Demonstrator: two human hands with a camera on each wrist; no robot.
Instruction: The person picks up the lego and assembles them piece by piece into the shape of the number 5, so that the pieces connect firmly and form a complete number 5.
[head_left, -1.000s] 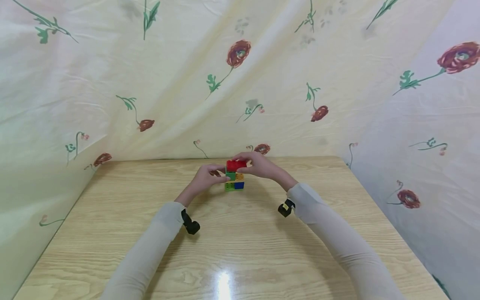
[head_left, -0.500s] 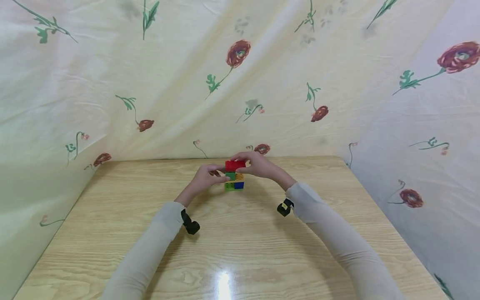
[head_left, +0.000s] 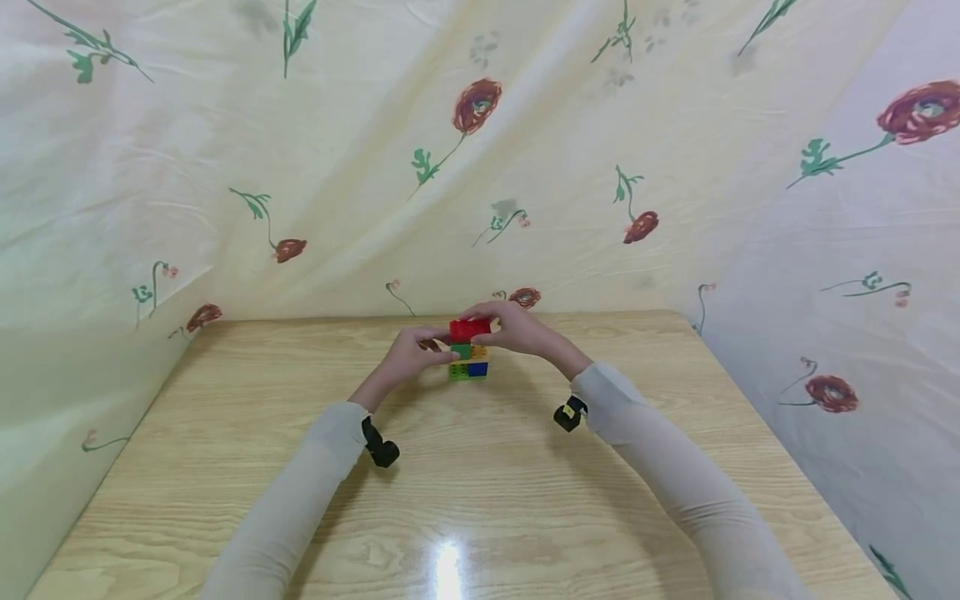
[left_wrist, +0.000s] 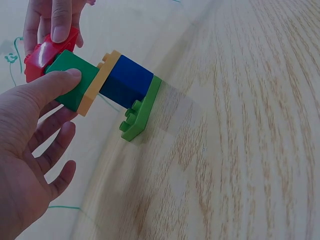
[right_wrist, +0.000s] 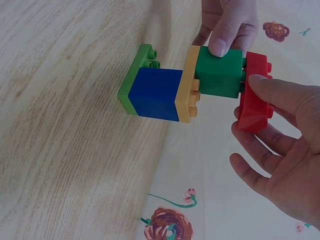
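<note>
A stack of toy building bricks stands at the far middle of the table. At its base lies a light green plate (left_wrist: pixel 146 111) with a blue brick (right_wrist: pixel 155 94) on one end. Above that come a yellow plate (right_wrist: pixel 185 107) and a dark green brick (right_wrist: pixel 220 74). My left hand (head_left: pixel 408 356) pinches the green brick between thumb and fingers. On top, my right hand (head_left: pixel 521 330) grips a red brick (head_left: pixel 469 331), thumb on its near face. Green studs show in a narrow gap under the red brick in the right wrist view.
The wooden table (head_left: pixel 480 467) runs back to a flowered cloth (head_left: pixel 337 167) just behind the stack. More cloth hangs at both sides. A black strap mount sits on each wrist.
The red brick has shifted slightly left over the green brick, with my right hand on it. My left hand holds nearly still.
</note>
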